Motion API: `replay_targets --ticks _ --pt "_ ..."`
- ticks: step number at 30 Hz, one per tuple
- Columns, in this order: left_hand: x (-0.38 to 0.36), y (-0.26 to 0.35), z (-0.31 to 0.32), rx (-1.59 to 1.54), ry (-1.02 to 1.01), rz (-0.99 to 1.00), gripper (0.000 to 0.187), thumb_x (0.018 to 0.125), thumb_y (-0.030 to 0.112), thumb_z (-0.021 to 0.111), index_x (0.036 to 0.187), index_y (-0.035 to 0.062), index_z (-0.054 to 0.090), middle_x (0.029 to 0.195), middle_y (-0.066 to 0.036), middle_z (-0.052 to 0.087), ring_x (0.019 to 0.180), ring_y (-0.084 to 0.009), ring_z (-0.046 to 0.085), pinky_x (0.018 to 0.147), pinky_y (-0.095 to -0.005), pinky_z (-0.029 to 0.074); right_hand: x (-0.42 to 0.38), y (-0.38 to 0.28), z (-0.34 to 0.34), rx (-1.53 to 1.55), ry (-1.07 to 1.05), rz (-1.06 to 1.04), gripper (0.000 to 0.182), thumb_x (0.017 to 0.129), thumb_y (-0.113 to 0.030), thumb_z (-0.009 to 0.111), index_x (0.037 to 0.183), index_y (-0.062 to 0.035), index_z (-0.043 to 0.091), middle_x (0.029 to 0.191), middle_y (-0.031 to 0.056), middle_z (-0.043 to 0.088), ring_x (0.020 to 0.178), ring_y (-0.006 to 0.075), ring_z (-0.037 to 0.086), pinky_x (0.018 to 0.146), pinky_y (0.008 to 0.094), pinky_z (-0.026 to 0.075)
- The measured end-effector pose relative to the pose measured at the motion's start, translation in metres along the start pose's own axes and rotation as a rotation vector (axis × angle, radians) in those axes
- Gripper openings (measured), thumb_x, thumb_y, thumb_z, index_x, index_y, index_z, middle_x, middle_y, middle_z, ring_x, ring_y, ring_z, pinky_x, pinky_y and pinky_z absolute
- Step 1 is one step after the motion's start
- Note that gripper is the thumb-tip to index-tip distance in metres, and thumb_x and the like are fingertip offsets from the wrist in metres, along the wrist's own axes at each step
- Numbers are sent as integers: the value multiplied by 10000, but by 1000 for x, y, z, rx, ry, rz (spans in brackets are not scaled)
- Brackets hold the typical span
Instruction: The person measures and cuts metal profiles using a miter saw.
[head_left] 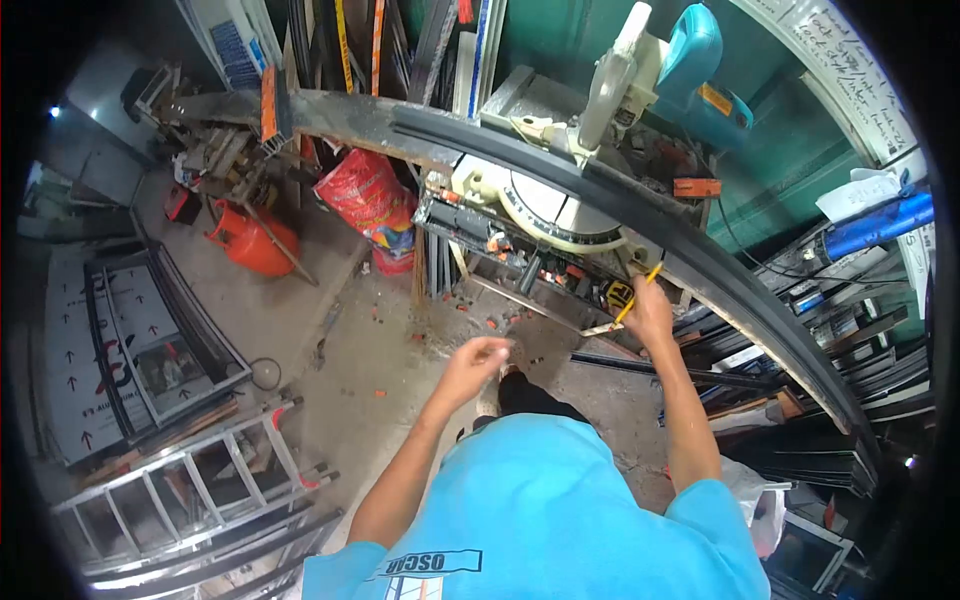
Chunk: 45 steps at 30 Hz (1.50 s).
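My right hand (650, 316) is closed, with a yellow pencil (653, 274) sticking out across its fingers. A black and yellow tape measure (619, 294) is at the same fingertips, in front of the saw bench. My left hand (474, 371) hangs over the floor before my body, its fingers loosely curled and nothing visible in them. Beyond both hands stands a mitre saw (620, 80) with a teal motor housing and a pale round base. A long dark profile (500, 150) lies across the bench, over the saw base.
Several dark profiles (840, 350) are stacked at right. An aluminium ladder (190, 485) and framed panels (130, 350) lie at left. An orange gas cylinder (255, 240) and a red sack (370, 205) stand behind. Small orange scraps dot the floor (345, 390).
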<state>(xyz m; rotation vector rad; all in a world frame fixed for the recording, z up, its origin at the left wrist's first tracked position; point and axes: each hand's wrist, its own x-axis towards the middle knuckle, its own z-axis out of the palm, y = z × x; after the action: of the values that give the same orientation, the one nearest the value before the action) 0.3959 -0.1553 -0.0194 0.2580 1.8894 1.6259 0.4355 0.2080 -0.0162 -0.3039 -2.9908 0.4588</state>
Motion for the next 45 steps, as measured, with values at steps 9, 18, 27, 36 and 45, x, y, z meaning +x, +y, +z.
replay_targets --ticks 9,18,27,36,45 --pt "126 80 32 -316 -322 -227 371 987 280 710 1165 -44 678 995 -71 726 828 -131 711 771 -268 599 22 -78 -2 951 -50 -3 604 733 -195 883 1021 -75 366 1221 200 658 1107 211 586 967 366 487" --pt "211 93 -29 -108 -345 -195 186 907 182 780 904 71 631 810 -30 667 672 -91 625 594 -240 518 94 -102 -20 533 -263 137 758 761 -525 818 1284 -36 567 1107 235 689 1034 390 695 889 443 537" --pt "393 127 -326 -82 420 -105 335 855 344 834 1046 90 729 849 8 639 687 -86 538 555 -249 487 152 -53 -49 12 -70 220 572 714 -337 811 1196 -93 625 1082 185 698 1009 398 675 871 478 554" --pt "410 118 -314 -64 486 -65 369 863 329 839 1015 2 765 855 -28 670 669 -96 567 495 -254 524 129 57 29 1019 94 402 465 704 -323 806 1116 -129 709 1064 147 726 1000 383 680 871 465 557" --pt "367 170 -214 980 162 781 511 732 291 861 1180 105 700 1241 -145 650 1242 -335 562 1075 -522 394 180 -19 -63 203 -51 304 493 752 -335 764 1189 -123 679 1166 153 703 1065 361 673 892 450 553"
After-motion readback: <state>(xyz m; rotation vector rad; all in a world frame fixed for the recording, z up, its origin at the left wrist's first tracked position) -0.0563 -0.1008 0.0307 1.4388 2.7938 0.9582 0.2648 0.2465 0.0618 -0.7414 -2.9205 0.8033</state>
